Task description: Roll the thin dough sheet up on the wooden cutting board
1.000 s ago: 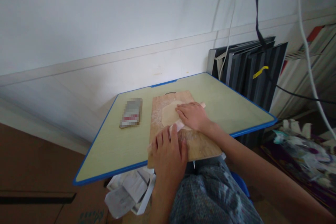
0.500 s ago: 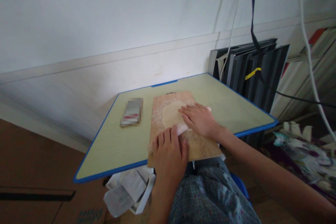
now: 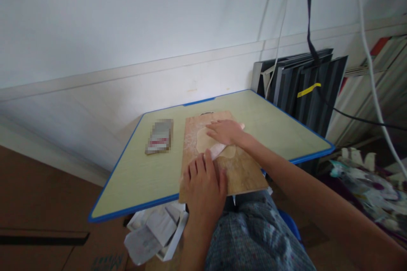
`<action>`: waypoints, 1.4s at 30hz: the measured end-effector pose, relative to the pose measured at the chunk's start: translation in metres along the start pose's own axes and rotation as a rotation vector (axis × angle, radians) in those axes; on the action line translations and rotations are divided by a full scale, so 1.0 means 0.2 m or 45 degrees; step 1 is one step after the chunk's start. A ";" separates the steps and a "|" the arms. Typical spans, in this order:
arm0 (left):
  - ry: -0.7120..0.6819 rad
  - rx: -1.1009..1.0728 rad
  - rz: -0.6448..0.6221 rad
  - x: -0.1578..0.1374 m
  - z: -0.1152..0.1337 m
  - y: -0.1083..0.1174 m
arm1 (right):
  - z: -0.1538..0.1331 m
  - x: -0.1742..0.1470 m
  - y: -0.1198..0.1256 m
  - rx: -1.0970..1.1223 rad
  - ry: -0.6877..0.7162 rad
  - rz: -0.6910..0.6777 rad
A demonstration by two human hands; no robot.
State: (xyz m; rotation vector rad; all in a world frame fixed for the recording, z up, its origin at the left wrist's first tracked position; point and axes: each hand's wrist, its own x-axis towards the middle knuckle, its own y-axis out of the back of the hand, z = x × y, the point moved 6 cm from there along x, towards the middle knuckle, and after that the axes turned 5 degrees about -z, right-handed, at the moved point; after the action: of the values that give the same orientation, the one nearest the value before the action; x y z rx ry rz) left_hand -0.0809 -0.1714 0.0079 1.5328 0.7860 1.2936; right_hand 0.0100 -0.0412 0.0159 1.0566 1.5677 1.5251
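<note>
A flat, pale round of dough [image 3: 205, 139] lies on a floured wooden board [image 3: 244, 175]. Across it, slantwise, runs a white rolling pin [image 3: 218, 150], partly covered by both hands. My right hand [image 3: 225, 131] rests flat over the pin's far right part, fingers stretched out over the dough. Over the near left end lies my left hand [image 3: 205, 178], its fingers spread and slightly bent, thumb apart, near the board's front left corner. Neither hand appears wrapped round the pin.
The board sits on a pale green table [image 3: 136, 173] with a blue rim, against a white wall. A blurred-out flat object [image 3: 160, 136] lies to the left. Below the front edge is a white box [image 3: 170, 243] with papers. Dark panels [image 3: 299, 89] and hanging cables stand at right.
My right hand has moved forward and left, turning the pin's right end farther away. More of the dough's near right edge shows. My left hand has barely moved.
</note>
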 end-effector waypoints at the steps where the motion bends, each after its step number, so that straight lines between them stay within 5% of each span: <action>1: -0.004 -0.009 0.000 0.00 0.00 0.00 | 0.00 -0.03 0.00 -0.009 0.001 0.000; 12: -0.034 -0.090 -0.041 -0.01 0.01 0.00 | -0.04 -0.43 0.02 0.007 -0.016 0.287; 21: -0.023 0.023 0.020 -0.01 0.01 0.01 | 0.02 -0.06 0.02 0.065 0.123 0.053; 27: -0.014 0.079 0.030 -0.01 0.02 0.01 | 0.07 0.12 0.02 0.122 -0.008 0.039; 33: -0.021 0.038 0.017 -0.01 0.02 0.01 | 0.09 0.05 0.00 0.103 -0.166 0.045; 42: -0.021 -0.026 0.053 -0.02 0.01 0.01 | 0.05 -0.29 0.01 0.014 -0.221 0.197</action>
State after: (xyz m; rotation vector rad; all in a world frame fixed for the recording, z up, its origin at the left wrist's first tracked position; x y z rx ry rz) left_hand -0.0800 -0.1765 0.0079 1.5490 0.7320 1.3136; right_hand 0.0449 -0.0899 0.0140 1.3060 1.4035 1.4830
